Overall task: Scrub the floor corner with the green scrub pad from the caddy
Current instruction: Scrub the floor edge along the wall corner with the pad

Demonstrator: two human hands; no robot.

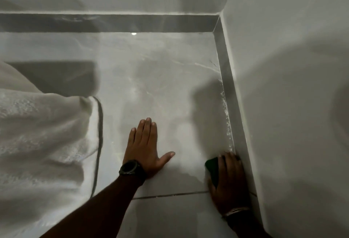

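1. You are looking down at a grey tiled floor (pixel 160 90) where it meets two pale walls. The floor's far right corner (pixel 215 30) lies well ahead of both your hands.

2. Your right hand (pixel 229 179) lies palm down on the green scrub pad (pixel 212 169), fingers curled over it, pressing it flat to the floor at the right edge, tight against the skirting strip (pixel 229 94). That grip likely lets you drive the pad along the seam where grime gathers.

3. Your left hand (pixel 146 145) rests open and flat on the floor, fingers together, thumb splayed to the right, holding nothing. It looks placed to prop your weight while you lean in. A dark watch (pixel 130 168) sits on that wrist.

4. White specks or suds (pixel 225 113) trail along the floor's right edge, from just ahead of the pad towards the corner. Judging by that, the scrubbing is working along this edge and has not reached the corner itself.

5. A pale towel-like cloth (pixel 43 134) fills the left side, near the floor's left edge.

6. Hard to make out: most of the pad is hidden under your hand, and only a dark sliver shows, its green barely readable in the dim light. The caddy is not in view. Your right forearm is cut off at the bottom, with a thin bracelet (pixel 236 211) at the wrist.
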